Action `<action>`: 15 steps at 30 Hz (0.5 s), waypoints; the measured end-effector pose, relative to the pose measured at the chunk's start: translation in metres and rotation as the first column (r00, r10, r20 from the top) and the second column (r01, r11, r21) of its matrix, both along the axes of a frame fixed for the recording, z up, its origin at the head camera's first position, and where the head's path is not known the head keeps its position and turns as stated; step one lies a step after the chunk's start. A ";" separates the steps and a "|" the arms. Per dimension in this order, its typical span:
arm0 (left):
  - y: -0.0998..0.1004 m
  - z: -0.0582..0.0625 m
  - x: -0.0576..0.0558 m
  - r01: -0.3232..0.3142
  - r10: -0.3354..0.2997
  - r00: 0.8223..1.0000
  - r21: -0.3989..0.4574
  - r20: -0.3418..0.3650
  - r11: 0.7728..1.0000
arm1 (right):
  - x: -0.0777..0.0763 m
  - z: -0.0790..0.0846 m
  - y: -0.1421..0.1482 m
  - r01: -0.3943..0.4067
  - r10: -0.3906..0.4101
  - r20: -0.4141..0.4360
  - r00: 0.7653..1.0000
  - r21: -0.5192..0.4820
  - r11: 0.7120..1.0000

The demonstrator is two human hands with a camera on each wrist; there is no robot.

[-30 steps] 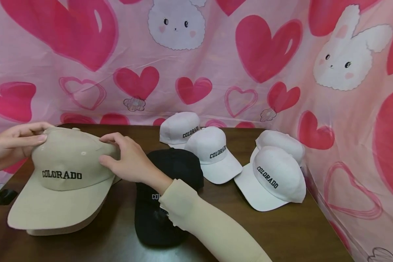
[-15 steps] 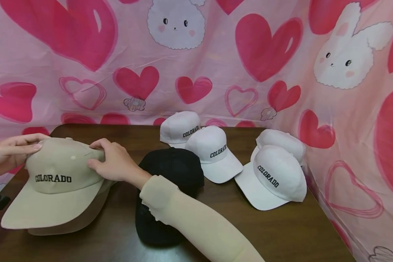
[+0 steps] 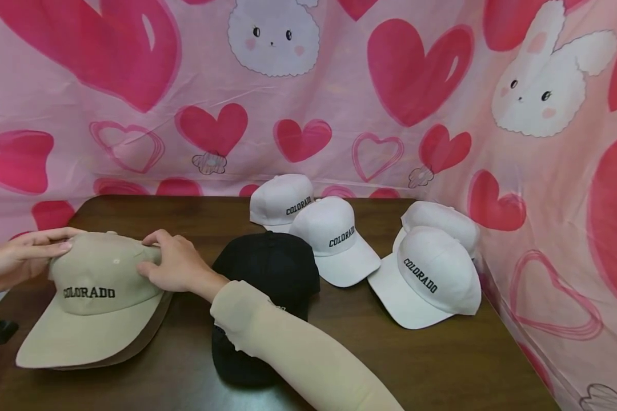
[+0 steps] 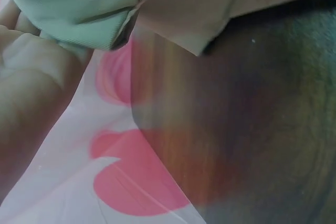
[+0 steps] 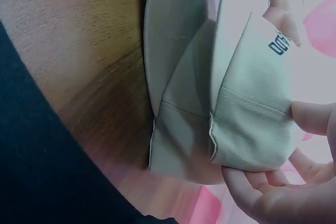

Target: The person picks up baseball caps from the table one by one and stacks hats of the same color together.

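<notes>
A beige baseball cap (image 3: 95, 268) with COLORADO in dark letters is held at both sides of its crown. My left hand (image 3: 23, 260) pinches the left side, thumb in front. On the other side my right hand (image 3: 172, 264) grips the crown between thumb and fingers. A second beige cap (image 3: 151, 322) lies beneath, mostly hidden, its brim edge showing at the right. The right wrist view shows the upper cap (image 5: 254, 124) over the lower cap (image 5: 184, 140), a narrow gap between their edges. Folded beige fabric (image 4: 79, 11) lies at my left fingers in the left wrist view.
A black cap (image 3: 264, 265) sits under my right forearm. Behind it are two white caps (image 3: 334, 240), one overlapping the other. Two more white caps (image 3: 437, 279) overlap at the right. A pink heart-print cloth (image 3: 308, 97) rises behind the brown table (image 3: 391, 365).
Both hands have lowered the upper beige cap over the lower one, first shifting left, then slightly right. Less of the lower brim shows at the front. The white caps stay put.
</notes>
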State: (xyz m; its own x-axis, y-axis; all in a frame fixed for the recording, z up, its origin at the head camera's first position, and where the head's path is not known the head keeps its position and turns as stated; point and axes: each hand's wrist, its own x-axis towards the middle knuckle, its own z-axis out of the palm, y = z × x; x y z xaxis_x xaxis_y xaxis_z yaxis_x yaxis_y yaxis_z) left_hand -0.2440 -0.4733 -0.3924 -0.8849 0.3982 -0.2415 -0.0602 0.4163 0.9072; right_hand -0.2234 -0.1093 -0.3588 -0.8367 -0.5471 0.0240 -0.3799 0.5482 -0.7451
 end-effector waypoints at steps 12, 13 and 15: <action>0.003 -0.011 0.002 0.113 -0.118 0.992 0.099 0.040 0.989 | 0.001 -0.010 0.003 0.008 -0.008 -0.003 1.000 0.053 0.999; 0.003 -0.011 0.002 0.134 -0.138 0.990 0.117 0.030 0.984 | 0.001 -0.011 0.003 0.007 -0.007 -0.004 1.000 0.058 0.998; 0.005 -0.012 0.003 0.176 -0.178 0.984 0.138 0.008 0.975 | 0.002 -0.012 0.004 0.010 -0.009 -0.015 1.000 0.074 0.997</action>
State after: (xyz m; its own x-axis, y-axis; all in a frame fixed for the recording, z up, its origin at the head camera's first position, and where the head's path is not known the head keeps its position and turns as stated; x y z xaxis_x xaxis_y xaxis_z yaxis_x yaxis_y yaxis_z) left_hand -0.2413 -0.4685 -0.4045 -0.7929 0.5785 -0.1911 -0.0152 0.2948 0.9554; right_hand -0.2213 -0.1058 -0.3705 -0.8418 -0.5398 -0.0038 -0.3852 0.6057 -0.6962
